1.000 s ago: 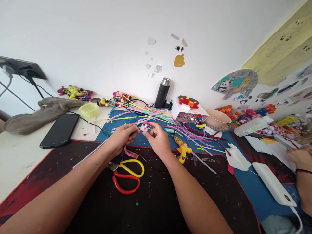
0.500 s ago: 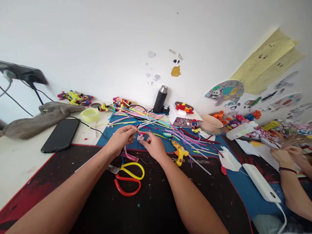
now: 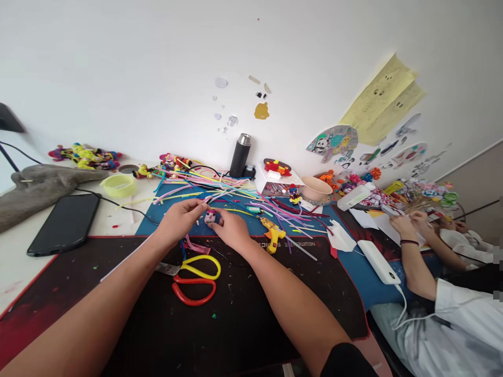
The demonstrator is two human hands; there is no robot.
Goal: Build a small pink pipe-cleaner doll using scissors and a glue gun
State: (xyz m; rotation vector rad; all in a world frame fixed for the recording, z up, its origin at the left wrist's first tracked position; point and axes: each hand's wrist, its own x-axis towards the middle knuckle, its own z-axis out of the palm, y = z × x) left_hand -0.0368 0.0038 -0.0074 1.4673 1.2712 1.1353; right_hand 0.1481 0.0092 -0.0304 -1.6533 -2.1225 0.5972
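The right hand (image 3: pixel 230 229) pinches the figure (image 3: pixel 210 216), small and pink-and-white, between thumb and forefinger, up off the desk between the two hands. The left hand (image 3: pixel 183 215) is just left of it, thumb and forefinger pressed together on a slender thing (image 3: pixel 197 222); only its pale tip shows below the fingers, too small to name.

Half a second ago a dark tip poked up from the left fingers, close above the figure; now the pale tip points down on its left side. The figure's dark face spots, hard to make out then, show again. The right hand's pinch has not loosened.

The view has swung right. The socket (image 3: pixel 10 119) at far left is mostly cut off, and a co-worker's light sleeve (image 3: pixel 463 309) has come in at near right.

The scissors (image 3: pixel 195 281) have stayed on the dark mat (image 3: pixel 251 324), nearer than the hands. The glue gun (image 3: pixel 274 234) lies to the right as before, and the loose stems (image 3: pixel 214 179) spread on the far side, in front of the flask (image 3: pixel 239 157).
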